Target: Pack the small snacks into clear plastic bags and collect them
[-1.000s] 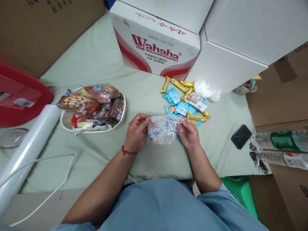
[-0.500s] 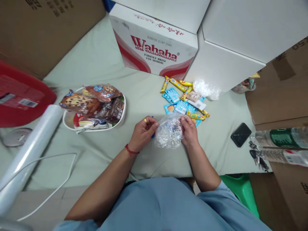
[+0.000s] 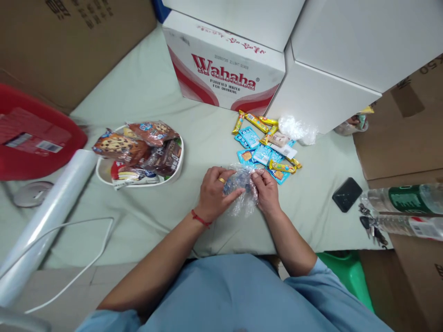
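The wrap (image 3: 247, 203), something blue showing through it, is held over the bench (image 3: 162, 230), in from its near edge. It is pinched by the right hand (image 3: 268, 192); against its left side, the left hand's (image 3: 212, 192) grip is spread. Beyond, packets (image 3: 262, 155) are scattered; leftward, snacks are held in a tub (image 3: 179, 168). Keys (image 3: 372, 228) are left at the near right corner.

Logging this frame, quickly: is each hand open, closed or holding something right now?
Left hand: around one side of the clear plastic; whether it grips cannot be told.
Right hand: closed, pinching the clear plastic.
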`<state>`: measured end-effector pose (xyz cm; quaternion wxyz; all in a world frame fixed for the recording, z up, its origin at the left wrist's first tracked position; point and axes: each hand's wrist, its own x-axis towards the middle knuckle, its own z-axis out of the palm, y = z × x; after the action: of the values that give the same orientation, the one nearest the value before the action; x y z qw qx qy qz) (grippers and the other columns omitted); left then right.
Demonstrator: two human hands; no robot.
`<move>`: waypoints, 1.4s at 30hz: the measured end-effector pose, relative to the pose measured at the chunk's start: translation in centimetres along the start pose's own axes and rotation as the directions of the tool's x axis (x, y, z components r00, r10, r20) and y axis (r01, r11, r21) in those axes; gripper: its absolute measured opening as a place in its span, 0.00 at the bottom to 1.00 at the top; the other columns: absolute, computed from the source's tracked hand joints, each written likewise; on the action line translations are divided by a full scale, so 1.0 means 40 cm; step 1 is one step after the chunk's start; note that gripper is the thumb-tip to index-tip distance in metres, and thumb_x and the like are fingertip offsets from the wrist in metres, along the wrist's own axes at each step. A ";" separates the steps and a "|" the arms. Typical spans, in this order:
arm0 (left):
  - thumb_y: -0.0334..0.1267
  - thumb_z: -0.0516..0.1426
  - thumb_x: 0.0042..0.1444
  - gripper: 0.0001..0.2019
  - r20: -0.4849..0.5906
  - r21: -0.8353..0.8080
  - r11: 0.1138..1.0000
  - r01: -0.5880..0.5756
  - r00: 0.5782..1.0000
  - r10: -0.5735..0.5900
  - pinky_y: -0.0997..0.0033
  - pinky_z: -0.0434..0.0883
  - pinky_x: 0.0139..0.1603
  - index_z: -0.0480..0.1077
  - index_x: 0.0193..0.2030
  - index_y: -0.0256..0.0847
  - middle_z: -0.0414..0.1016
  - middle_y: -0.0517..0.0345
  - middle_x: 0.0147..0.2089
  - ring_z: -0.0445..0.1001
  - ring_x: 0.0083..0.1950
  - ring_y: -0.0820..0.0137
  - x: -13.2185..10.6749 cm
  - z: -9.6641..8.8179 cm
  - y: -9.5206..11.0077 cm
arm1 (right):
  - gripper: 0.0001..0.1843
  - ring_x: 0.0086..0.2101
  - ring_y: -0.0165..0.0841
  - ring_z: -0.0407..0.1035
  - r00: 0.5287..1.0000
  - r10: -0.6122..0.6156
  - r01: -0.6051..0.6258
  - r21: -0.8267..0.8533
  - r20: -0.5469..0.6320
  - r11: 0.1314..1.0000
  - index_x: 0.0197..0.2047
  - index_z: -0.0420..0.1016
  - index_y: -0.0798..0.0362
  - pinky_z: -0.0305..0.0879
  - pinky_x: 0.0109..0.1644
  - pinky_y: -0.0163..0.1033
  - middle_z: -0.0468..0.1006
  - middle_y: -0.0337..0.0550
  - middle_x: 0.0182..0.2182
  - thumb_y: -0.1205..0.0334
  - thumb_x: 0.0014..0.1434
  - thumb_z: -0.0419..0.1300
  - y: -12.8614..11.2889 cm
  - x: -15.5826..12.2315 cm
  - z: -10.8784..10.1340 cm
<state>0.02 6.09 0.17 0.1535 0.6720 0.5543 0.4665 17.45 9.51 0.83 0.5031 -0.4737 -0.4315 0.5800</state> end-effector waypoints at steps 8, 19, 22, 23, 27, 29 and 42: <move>0.38 0.57 0.67 0.08 -0.013 -0.107 0.994 0.032 0.999 -0.034 0.64 0.72 0.48 0.78 0.42 0.42 0.75 0.53 0.42 0.75 0.44 0.66 0.000 0.003 -0.018 | 0.30 0.23 0.30 0.57 0.988 0.073 -0.078 0.028 0.138 0.997 0.40 0.79 0.47 0.52 0.25 0.37 0.70 0.37 0.27 0.27 0.57 0.63 -0.007 -0.004 -0.011; 0.35 0.56 0.67 0.07 0.022 -0.009 0.997 -0.083 0.996 0.083 0.62 0.70 0.52 0.76 0.42 0.42 0.82 0.52 0.46 0.79 0.48 0.65 0.001 -0.007 -0.002 | 0.24 0.18 0.25 0.52 0.990 0.058 -0.056 -0.017 0.125 0.998 0.32 0.72 0.49 0.46 0.22 0.34 0.66 0.31 0.19 0.36 0.57 0.69 -0.017 0.019 -0.038; 0.35 0.56 0.67 0.07 0.009 0.042 0.996 -0.079 0.997 0.078 0.61 0.69 0.51 0.76 0.42 0.42 0.82 0.52 0.45 0.79 0.48 0.64 0.001 -0.006 -0.007 | 0.30 0.17 0.26 0.53 0.988 0.048 -0.051 0.018 0.144 0.999 0.33 0.74 0.49 0.45 0.20 0.36 0.68 0.33 0.20 0.28 0.60 0.61 -0.023 0.017 -0.033; 0.35 0.56 0.67 0.07 0.011 0.065 0.994 -0.087 0.996 0.086 0.60 0.68 0.51 0.76 0.41 0.42 0.82 0.52 0.45 0.79 0.48 0.64 0.000 -0.006 -0.007 | 0.30 0.17 0.26 0.53 0.987 0.041 -0.044 0.017 0.154 0.999 0.33 0.74 0.49 0.46 0.20 0.36 0.68 0.33 0.20 0.27 0.60 0.60 -0.024 0.016 -0.033; 0.36 0.56 0.67 0.08 0.021 0.094 0.991 -0.097 0.995 0.096 0.61 0.68 0.49 0.77 0.40 0.42 0.81 0.51 0.43 0.77 0.46 0.63 0.001 -0.004 -0.007 | 0.24 0.19 0.26 0.53 0.990 0.022 -0.020 -0.017 0.138 1.000 0.30 0.72 0.49 0.48 0.24 0.35 0.64 0.31 0.19 0.37 0.56 0.70 -0.024 0.013 -0.036; 0.36 0.55 0.68 0.08 0.012 0.021 0.998 -0.065 0.998 0.065 0.62 0.69 0.49 0.77 0.40 0.42 0.80 0.52 0.42 0.76 0.45 0.64 0.002 -0.006 -0.005 | 0.23 0.19 0.25 0.51 0.994 0.037 -0.036 -0.009 0.106 0.999 0.29 0.70 0.50 0.46 0.24 0.34 0.63 0.30 0.19 0.40 0.54 0.72 -0.027 0.015 -0.038; 0.46 0.66 0.60 0.10 -0.088 -0.861 0.479 0.173 0.877 -0.473 0.65 0.73 0.54 0.72 0.41 0.46 0.80 0.57 0.41 0.79 0.47 0.67 0.027 -0.030 0.008 | 0.20 0.27 0.27 0.70 0.999 0.031 -0.035 0.301 0.018 0.953 0.33 0.69 0.48 0.69 0.29 0.32 0.75 0.34 0.29 0.48 0.53 0.74 -0.037 0.039 -0.045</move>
<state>-0.80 6.57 1.51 0.4488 0.3154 0.4005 0.7340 19.40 11.26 1.76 0.5567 -0.3948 -0.3336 0.6503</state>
